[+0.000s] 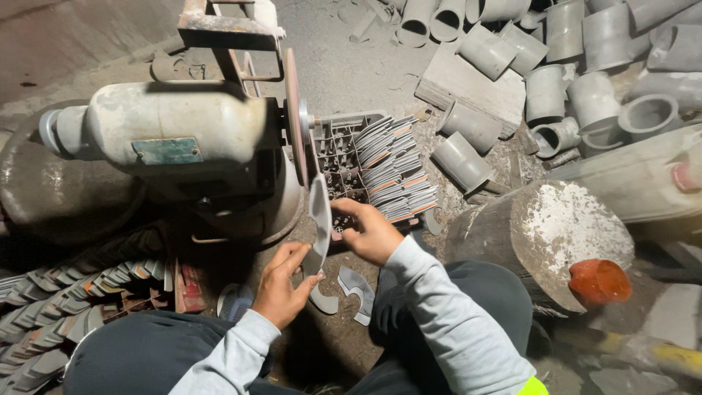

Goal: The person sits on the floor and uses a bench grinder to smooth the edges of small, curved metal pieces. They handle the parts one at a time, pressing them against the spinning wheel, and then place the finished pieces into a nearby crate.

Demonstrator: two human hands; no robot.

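The grey curved sheet piece (pixel 319 219) stands nearly upright, thin and flat, wider at its top and narrowing downward — its upper edge just beside the rim of the grinding wheel (pixel 295 117). The left hand (pixel 281 287) pinches its lower end and the right hand (pixel 371 230) grips its right edge higher up. The wheel is a thin reddish disc seen edge-on, mounted on the motor's shaft — upright, directly above the piece.
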